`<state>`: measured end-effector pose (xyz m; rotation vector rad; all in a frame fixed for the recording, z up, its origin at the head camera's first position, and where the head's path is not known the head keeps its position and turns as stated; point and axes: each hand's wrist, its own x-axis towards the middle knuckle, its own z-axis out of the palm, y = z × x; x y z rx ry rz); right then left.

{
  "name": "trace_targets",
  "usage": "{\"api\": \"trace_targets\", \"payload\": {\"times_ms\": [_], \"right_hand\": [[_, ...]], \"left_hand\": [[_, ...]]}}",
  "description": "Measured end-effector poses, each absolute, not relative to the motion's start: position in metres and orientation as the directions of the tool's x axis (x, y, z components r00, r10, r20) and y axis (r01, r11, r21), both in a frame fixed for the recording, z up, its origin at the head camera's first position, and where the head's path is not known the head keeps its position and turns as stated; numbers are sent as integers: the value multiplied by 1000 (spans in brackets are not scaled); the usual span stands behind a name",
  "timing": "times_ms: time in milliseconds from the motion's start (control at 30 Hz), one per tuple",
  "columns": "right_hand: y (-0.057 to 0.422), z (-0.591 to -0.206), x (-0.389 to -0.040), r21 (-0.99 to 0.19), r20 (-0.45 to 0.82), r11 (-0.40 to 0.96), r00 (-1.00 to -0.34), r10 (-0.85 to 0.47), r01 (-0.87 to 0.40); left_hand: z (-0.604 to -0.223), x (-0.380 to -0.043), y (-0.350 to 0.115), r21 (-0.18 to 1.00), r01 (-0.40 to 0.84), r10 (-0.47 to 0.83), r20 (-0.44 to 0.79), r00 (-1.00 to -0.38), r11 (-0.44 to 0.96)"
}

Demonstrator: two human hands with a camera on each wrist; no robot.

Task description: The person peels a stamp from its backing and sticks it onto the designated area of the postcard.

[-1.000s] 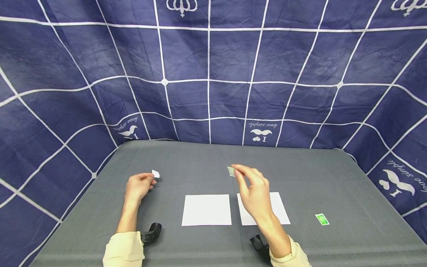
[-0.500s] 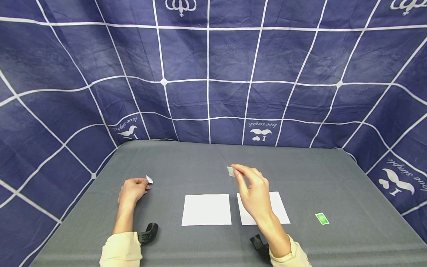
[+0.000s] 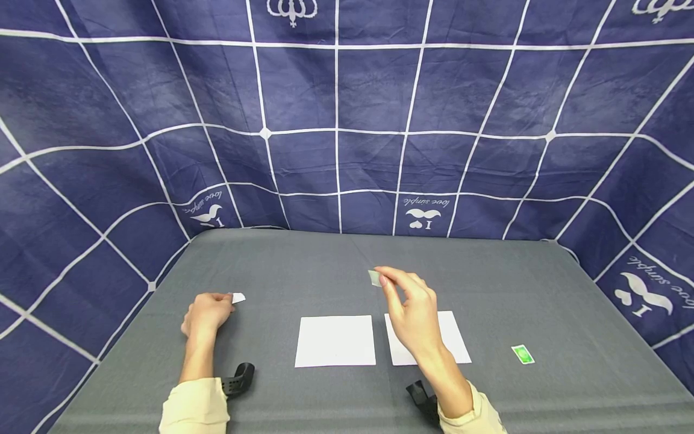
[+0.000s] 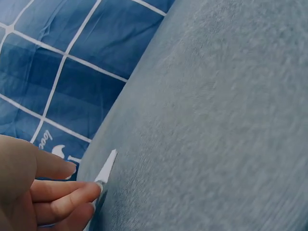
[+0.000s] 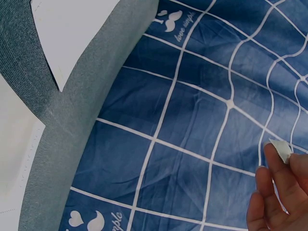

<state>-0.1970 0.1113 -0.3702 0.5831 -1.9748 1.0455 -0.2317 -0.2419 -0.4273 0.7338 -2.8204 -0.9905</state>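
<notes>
In the head view, my right hand [image 3: 416,310] is raised over the right-hand white sheet [image 3: 454,337], pinching a small pale slip of paper [image 3: 375,278] between thumb and forefinger. The right wrist view shows that slip [image 5: 282,150] at the fingertips. My left hand [image 3: 208,313] is low over the left part of the table. A small white slip [image 3: 238,298] pokes out past its fingertips. In the left wrist view the thumb stands apart from the fingers, whose tips touch this slip [image 4: 108,166] and hide part of it.
Another white sheet [image 3: 335,341] lies between the hands. A small green card with a white border [image 3: 523,354] lies at the right on the grey tablecloth [image 3: 303,265]. A blue curtain with white lines [image 3: 374,163] hangs behind the table and along its sides.
My left hand has moved left and nearer, and the white slip went with it, turning flatter. The right hand has kept its place and its pinch on the pale slip.
</notes>
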Motion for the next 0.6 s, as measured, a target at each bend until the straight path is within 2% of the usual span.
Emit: {"api": "trace_targets", "payload": {"times_ms": [200, 333, 600], "right_hand": [[112, -370, -197, -466, 822, 538, -569, -30, -702], [112, -370, -197, -470, 819, 535, -573, -31, -702], [111, -370, -198, -461, 825, 542, -564, -28, -703]], "left_hand": [[-425, -230, -246, 622, -439, -517, -64, -854, 648], [-417, -231, -241, 660, -391, -511, -12, -859, 642], [-357, -219, -194, 868, -52, -319, 125, -939, 494]]}}
